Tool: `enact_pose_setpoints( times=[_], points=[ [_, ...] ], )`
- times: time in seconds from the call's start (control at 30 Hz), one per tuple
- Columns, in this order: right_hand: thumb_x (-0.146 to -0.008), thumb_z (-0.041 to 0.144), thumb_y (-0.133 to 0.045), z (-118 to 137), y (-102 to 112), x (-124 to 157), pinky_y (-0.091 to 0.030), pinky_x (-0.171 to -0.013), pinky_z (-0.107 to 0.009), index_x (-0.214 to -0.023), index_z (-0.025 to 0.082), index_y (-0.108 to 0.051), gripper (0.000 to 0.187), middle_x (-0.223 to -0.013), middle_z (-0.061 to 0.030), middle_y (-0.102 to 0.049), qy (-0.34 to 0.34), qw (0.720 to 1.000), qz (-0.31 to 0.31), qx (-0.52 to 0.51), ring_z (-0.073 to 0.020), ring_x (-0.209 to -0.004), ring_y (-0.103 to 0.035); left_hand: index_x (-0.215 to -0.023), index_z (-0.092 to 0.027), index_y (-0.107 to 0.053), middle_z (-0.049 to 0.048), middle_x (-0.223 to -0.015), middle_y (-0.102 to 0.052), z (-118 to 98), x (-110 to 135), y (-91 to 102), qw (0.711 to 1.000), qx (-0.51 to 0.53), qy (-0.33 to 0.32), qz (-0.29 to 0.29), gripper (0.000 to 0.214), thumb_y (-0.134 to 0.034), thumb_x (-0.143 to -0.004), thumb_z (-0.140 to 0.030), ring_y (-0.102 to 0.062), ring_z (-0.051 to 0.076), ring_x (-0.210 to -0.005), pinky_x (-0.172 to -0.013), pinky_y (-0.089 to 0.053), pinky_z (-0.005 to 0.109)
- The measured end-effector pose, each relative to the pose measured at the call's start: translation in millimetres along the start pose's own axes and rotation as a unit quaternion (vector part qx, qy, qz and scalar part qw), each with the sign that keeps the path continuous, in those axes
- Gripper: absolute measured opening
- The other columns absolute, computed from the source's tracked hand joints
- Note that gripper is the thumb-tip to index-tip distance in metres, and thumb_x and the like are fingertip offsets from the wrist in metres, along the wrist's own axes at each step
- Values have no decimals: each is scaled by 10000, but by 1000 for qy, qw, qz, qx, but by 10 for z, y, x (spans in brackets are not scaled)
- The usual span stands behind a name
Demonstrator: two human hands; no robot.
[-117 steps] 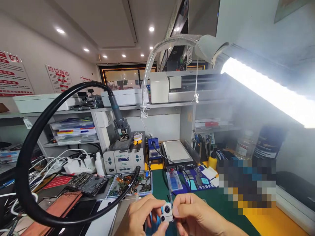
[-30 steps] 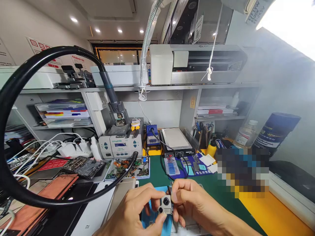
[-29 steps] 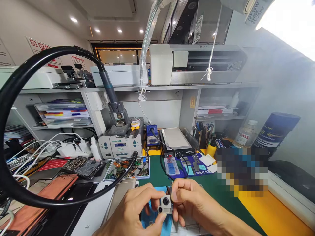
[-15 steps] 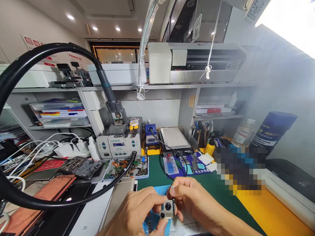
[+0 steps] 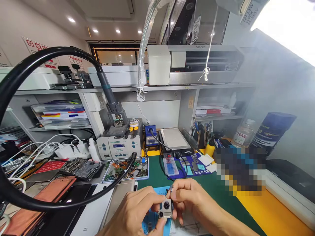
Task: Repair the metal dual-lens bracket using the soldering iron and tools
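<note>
A small phone camera module (image 5: 165,209) with two dark lenses is held up between both hands at the bottom centre of the head view. My left hand (image 5: 134,213) pinches it from the left and below with thumb and fingers. My right hand (image 5: 190,201) pinches its right edge and top, fingers curled. Beneath the hands lies a blue pad (image 5: 157,224) on the green mat (image 5: 211,193).
A thick black hose (image 5: 29,68) loops over the left side from a rework station (image 5: 119,148). Trays of small parts (image 5: 126,168), a heating plate (image 5: 174,141), phones and boards (image 5: 81,167), bottles (image 5: 243,132) and a blue can (image 5: 273,129) crowd the bench. Shelves stand behind.
The camera view has dropped and shifted slightly since the oldest frame. Both hands keep hold of the module and have turned it a little between the fingers.
</note>
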State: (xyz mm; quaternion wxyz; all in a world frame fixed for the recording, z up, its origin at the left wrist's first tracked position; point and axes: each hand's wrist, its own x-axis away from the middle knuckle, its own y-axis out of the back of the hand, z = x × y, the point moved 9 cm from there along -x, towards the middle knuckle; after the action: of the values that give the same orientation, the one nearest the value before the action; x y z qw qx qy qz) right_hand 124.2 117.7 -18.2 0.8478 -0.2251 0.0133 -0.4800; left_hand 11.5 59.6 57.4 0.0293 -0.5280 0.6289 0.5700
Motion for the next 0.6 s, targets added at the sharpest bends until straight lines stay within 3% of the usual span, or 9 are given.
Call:
enact_pose_setpoints(
  times=[0.4, 0.6],
  points=[
    [-668, 218, -673, -34, 40, -4, -419, -401, -208, -614, 105, -664, 125, -514, -51, -631, -11, 999, -24, 33, -122, -450, -564, -1022, -225, -585, -15, -769, -659, 11, 18, -27, 1000, -7, 6, 9, 334, -608, -721, -83, -669, 193, -726, -687, -539, 330],
    [-660, 250, -668, -29, 20, -6, -408, -383, -196, -626, 97, -677, 157, -495, -51, -616, -18, 999, -28, 35, -110, -420, -545, -1019, -213, -597, -7, -757, -657, -4, 13, -47, 1000, -14, -2, 25, 309, -600, -734, -95, -643, 185, -667, -609, -510, 309]
  ],
)
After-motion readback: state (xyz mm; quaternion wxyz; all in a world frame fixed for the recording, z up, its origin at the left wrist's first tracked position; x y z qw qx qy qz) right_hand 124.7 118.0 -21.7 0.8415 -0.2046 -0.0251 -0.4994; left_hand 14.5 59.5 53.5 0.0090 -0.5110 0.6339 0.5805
